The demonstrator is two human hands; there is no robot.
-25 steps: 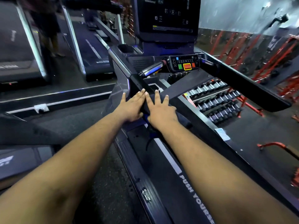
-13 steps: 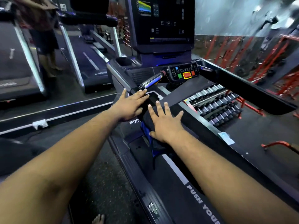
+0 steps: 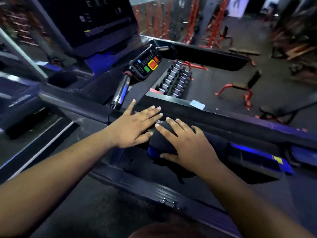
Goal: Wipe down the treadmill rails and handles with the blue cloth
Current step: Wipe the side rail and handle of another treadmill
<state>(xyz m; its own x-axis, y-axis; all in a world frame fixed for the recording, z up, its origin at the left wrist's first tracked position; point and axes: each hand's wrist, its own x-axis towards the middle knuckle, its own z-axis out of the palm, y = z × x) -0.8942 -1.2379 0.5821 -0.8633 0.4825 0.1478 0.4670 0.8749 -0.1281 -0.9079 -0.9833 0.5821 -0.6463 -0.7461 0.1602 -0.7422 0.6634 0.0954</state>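
Nearest the camera, two bare forearms reach forward over the treadmill's side step. The right hand (image 3: 187, 143) lies palm down on the blue cloth (image 3: 160, 143), which is bunched over the near side rail (image 3: 257, 133). Its fingers (image 3: 167, 128) are spread and nearly straight, pressing the cloth flat rather than gripping it, probably so that a broad patch of fabric stays against the rail during a wipe. The cloth sits under the palm and fingers, with a blue edge showing at the thumb side and dark folds hanging below.

Just left of it, the left hand (image 3: 135, 125) rests flat on the same rail, fingers straight and fanned, holding nothing; it seems to steady the body or the rail. Its fingertips lie just beside the cloth's far end.

Beyond the hands stands the chrome handle (image 3: 121, 91) below the control pad (image 3: 147, 65), apparently not yet reached. Farther off are the console (image 3: 89, 21), a dumbbell rack (image 3: 175, 78) and red frames (image 3: 212, 19).
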